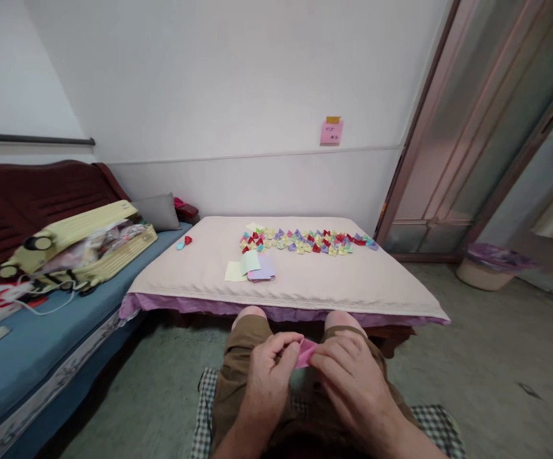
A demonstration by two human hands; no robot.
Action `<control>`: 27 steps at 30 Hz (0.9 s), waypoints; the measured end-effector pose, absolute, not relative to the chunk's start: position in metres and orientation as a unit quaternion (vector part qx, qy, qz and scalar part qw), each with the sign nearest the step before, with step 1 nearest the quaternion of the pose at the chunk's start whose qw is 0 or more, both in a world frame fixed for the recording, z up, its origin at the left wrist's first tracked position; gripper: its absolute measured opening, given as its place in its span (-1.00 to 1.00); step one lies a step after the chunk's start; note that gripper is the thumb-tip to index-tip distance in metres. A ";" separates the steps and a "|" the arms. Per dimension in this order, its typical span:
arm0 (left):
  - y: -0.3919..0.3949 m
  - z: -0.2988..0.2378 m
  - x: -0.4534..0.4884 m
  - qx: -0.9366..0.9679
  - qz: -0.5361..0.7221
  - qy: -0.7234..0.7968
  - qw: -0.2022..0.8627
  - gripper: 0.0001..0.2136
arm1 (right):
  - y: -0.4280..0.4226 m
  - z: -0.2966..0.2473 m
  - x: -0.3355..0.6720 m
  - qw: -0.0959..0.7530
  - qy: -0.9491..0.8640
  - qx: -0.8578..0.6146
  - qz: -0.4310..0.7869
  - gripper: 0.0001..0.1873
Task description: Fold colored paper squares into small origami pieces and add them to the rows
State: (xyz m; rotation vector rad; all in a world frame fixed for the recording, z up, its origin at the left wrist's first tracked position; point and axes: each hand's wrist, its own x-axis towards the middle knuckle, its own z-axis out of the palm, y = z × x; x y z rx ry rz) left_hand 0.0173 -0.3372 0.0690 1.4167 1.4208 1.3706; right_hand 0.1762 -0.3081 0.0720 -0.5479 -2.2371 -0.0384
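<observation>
A small piece of pink folded paper (pixel 306 353) is held above my lap between both hands. My left hand (pixel 271 368) pinches its left end between thumb and fingers. On the other end, the fingers of my right hand (pixel 350 373) are closed, partly covering the paper. Beyond my knees, on the cloth-covered table (pixel 200 268), lie loose square sheets: a green sheet (pixel 250 261), a pale yellow sheet (pixel 234 271) and a purple stack (pixel 262 268). Behind them spreads a long cluster of small folded paper pieces (pixel 300 242) in several colours.
Two small folded pieces (pixel 185 243) lie at the table's left. A sofa (pixel 85 312) bears an open yellow suitcase (pixel 90 245) and a grey cushion (pixel 158 211). A pink note (pixel 331 132) is taped to the wall. A lined bin (pixel 487 271) stands at the right.
</observation>
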 end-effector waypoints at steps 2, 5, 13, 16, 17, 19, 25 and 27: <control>-0.337 0.067 0.019 0.548 0.522 0.525 0.390 -0.77 | -0.305 0.074 0.175 0.419 -0.877 -0.234 0.004 -0.80; -0.336 0.063 0.023 0.543 0.516 0.491 0.445 -0.77 | -0.301 0.072 0.175 0.440 -0.857 -0.266 0.032 -0.85; -0.332 0.056 0.025 0.487 0.542 0.512 0.455 -0.80 | -0.295 0.067 0.176 0.485 -0.777 -0.368 0.162 -0.82; -0.331 0.052 0.024 0.469 0.550 0.499 0.478 -0.79 | -0.294 0.069 0.175 0.446 -0.763 -0.384 0.268 -0.90; -0.330 0.050 0.024 0.460 0.552 0.494 0.490 -0.79 | -0.293 0.070 0.175 0.433 -0.758 -0.385 0.300 -0.86; -0.329 0.048 0.025 0.443 0.551 0.488 0.512 -0.79 | -0.292 0.071 0.175 0.417 -0.743 -0.392 0.347 -0.79; -0.326 0.041 0.022 0.435 0.535 0.509 0.516 -0.84 | -0.290 0.069 0.174 0.390 -0.707 -0.382 0.449 -0.76; -0.325 0.039 0.020 0.420 0.553 0.507 0.511 -0.82 | -0.290 0.066 0.174 0.386 -0.694 -0.366 0.485 -0.80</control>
